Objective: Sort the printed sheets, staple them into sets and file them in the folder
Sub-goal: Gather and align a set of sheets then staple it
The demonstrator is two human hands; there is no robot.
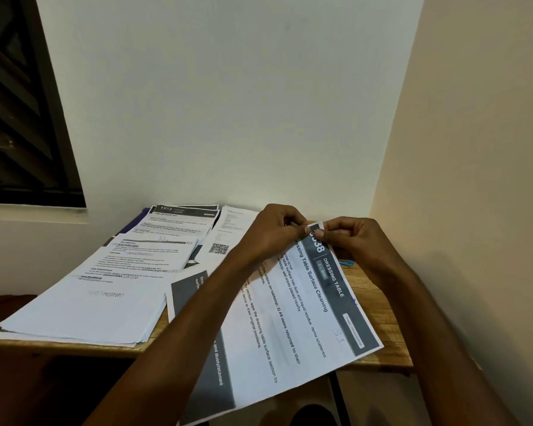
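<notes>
Both hands at the far corner of the white printed "Dressing Table" sheet point(293, 321): my left hand point(274, 233) and right hand point(351, 239) each pinch it. The sheet overhangs the wooden tabletop point(379, 305). Risk: corner tears or pages misalign, since the grip is only fingertip-wide. Loose white sheet stack point(105, 290) lies left.

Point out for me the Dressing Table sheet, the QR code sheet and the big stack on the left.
Dressing Table sheet point(305, 305): head view, on its printed white middle.
QR code sheet point(228, 232): head view, on white paper beside the code.
left stack point(99, 312): head view, on the top sheet's blank lower half.
</notes>
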